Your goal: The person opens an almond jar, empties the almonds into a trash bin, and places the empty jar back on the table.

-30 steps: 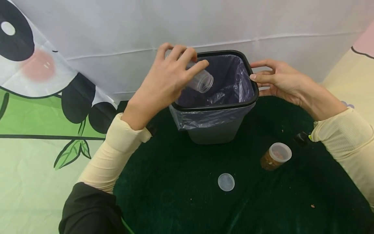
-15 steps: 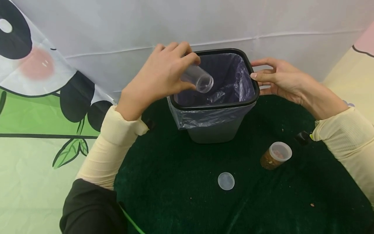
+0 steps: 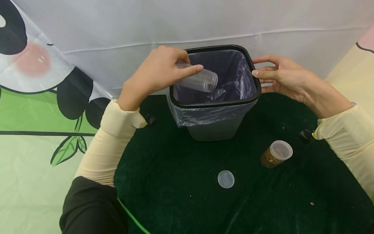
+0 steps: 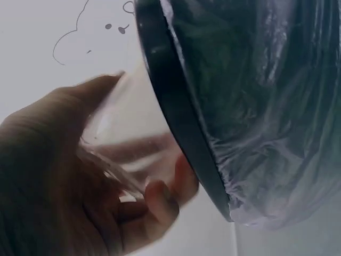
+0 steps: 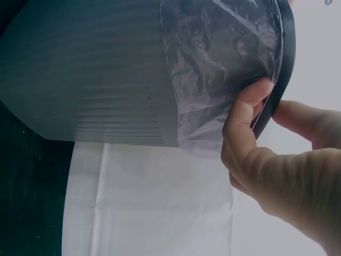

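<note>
My left hand grips a clear plastic jar, tilted with its open mouth toward the right over the trash can. The jar looks see-through, with no contents visible in it. In the left wrist view the fingers curl round the jar beside the black rim. At the can's right side my right hand pinches the rim, thumb on top and fingers against the outside. The right wrist view shows those fingers over the folded bag liner. A thin purplish bag lines the can.
A second clear jar with brown contents stands at the right on the dark green cloth. A round translucent lid lies in front of the can. Small crumbs dot the cloth. A pale printed backdrop rises behind the can.
My left hand has lowered and turned, bringing the jar from a steeper downward tilt to nearly level over the can. The right hand keeps its hold on the rim.
</note>
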### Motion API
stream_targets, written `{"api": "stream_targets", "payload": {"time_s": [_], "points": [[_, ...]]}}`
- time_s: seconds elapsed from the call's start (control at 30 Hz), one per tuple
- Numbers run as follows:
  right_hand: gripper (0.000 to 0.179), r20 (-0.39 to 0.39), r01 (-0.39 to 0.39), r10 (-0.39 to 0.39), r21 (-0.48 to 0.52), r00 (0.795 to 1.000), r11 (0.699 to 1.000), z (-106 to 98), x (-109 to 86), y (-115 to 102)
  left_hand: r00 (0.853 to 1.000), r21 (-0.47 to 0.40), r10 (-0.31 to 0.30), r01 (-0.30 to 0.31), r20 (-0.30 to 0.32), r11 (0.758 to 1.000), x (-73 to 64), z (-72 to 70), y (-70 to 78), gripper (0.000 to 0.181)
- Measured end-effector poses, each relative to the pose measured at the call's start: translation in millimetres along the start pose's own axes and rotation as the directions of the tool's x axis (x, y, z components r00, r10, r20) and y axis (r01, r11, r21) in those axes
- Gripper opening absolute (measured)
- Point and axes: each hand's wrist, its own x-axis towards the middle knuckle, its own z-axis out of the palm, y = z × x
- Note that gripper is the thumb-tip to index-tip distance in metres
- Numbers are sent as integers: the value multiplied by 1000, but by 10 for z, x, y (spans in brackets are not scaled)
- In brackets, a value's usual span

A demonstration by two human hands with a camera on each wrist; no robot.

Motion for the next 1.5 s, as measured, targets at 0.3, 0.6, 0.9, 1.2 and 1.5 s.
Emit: {"api": "stream_targets", "payload": {"time_s": [0.3,0.6,0.9,1.2,1.5], "points": [[66,9,0,0,-4,1000,1000,5,-9,3,997,-89,-81,80,-9,993,-55,-21,45,60],[63,9,13,-13,11,1000,1000,-20,-43,16,992,152,-125,119,30,981,-65,1,47,63],[65,1,2,-2,5,1000,1000,-14,-34,-2,994,171,-101,93,36,981,-100,-42,44,62],[66,-2,-3,3,-12,1000,1000,19,-28,5,996,233,89,-80,-29,969,-132,36,124,52],[67,-8,11,-11,-40,1000,999,68,-17,1,853,432,501,-401,-145,808,-143,187,116,48]]}}
